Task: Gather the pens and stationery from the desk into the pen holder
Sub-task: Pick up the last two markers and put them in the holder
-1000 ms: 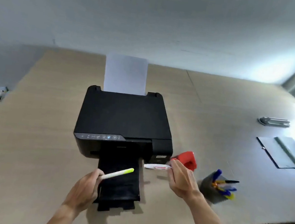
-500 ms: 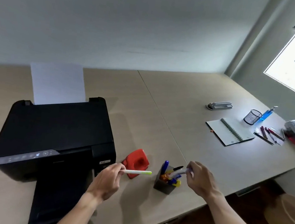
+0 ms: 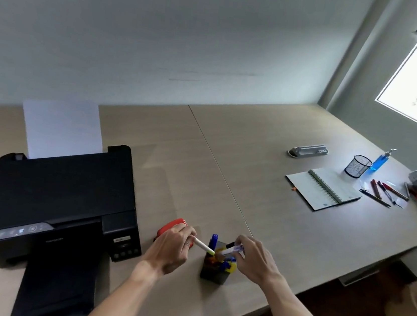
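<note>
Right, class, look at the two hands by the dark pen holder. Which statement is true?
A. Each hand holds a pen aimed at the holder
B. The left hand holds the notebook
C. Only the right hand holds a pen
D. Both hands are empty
A: the left hand grips a white pen with a yellow tip and the right hand a white marker, both tips over the pen holder.

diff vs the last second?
Both hands carried their pens from the printer's front over to the pen holder. Left hand now tips the yellow-tipped pen into it; right hand brings in the white pen. Both grips unchanged. Printer and red object stayed put.
</note>
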